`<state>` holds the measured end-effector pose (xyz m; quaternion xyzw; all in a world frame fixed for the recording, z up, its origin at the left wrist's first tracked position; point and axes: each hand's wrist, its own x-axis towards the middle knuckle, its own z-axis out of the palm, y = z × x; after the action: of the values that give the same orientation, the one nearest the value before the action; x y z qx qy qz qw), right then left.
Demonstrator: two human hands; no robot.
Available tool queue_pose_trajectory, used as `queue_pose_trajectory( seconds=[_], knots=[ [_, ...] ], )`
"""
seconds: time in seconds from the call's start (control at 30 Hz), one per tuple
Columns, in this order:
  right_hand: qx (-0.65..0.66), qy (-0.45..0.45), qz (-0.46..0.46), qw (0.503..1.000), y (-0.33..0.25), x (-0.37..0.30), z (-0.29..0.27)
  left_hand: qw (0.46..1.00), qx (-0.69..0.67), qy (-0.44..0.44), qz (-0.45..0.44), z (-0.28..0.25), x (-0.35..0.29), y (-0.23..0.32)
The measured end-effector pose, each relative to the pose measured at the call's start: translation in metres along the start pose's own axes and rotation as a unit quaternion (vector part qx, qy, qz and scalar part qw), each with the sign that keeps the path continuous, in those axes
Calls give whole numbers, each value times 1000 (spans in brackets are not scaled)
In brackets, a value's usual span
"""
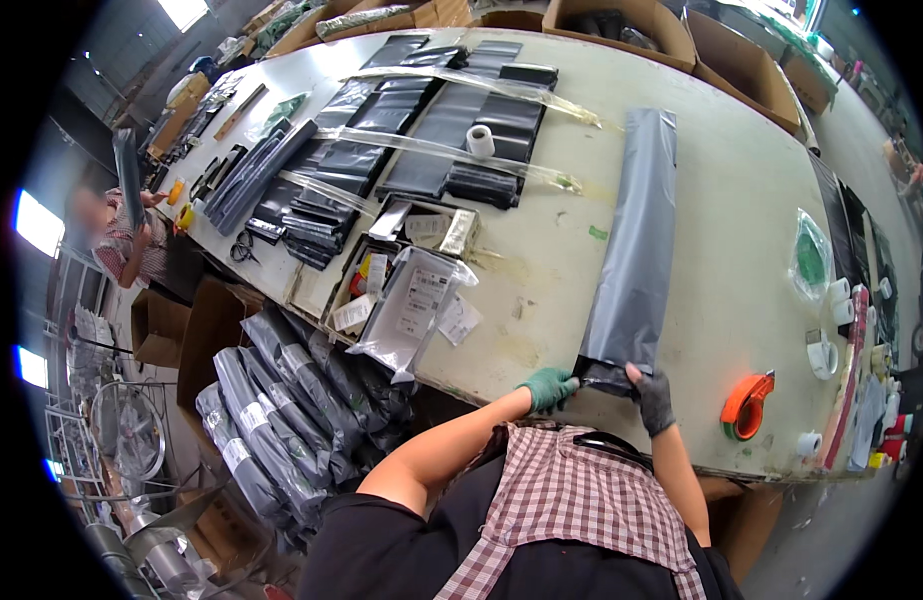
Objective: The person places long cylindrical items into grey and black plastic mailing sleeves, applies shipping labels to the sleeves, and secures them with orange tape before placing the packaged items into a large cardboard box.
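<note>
A long grey plastic bag (637,235) lies lengthwise on the table before me, its dark folded end toward my body. My left hand (549,389), in a green glove, is closed with its fingertips at the left corner of that end. In a dark grey glove, my right hand (654,400) grips the right corner, the thumb on top. Both hands are near the table's front edge. Some fingers are hidden under the plastic. To the right sits an orange tape dispenser (749,407).
Stacks of black plastic bags (407,120) lie under clear strips at the left, a white roll (480,141) on top. A box of labels (392,240) stands nearer. Wrapped grey bundles (282,400) lie below the table. Another person (137,230) works at far left. Cardboard boxes (742,70) line the back.
</note>
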<state>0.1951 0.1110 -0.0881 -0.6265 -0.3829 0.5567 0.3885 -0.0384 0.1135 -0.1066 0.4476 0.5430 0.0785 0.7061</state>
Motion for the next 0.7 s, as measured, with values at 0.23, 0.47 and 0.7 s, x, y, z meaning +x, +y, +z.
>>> queue_pose_trajectory(
  seconds=[0.23,0.47,0.7],
  knots=[
    [-18,-6,38,999,60,-43,-30,921,183,266,217,-209,-11,88],
    [-27,-18,100,994,39,-43,-22,703,644,297,53,-349,18,83],
    [9,8,109,994,45,-67,-38,696,639,297,136,-372,19,59]
  ],
)
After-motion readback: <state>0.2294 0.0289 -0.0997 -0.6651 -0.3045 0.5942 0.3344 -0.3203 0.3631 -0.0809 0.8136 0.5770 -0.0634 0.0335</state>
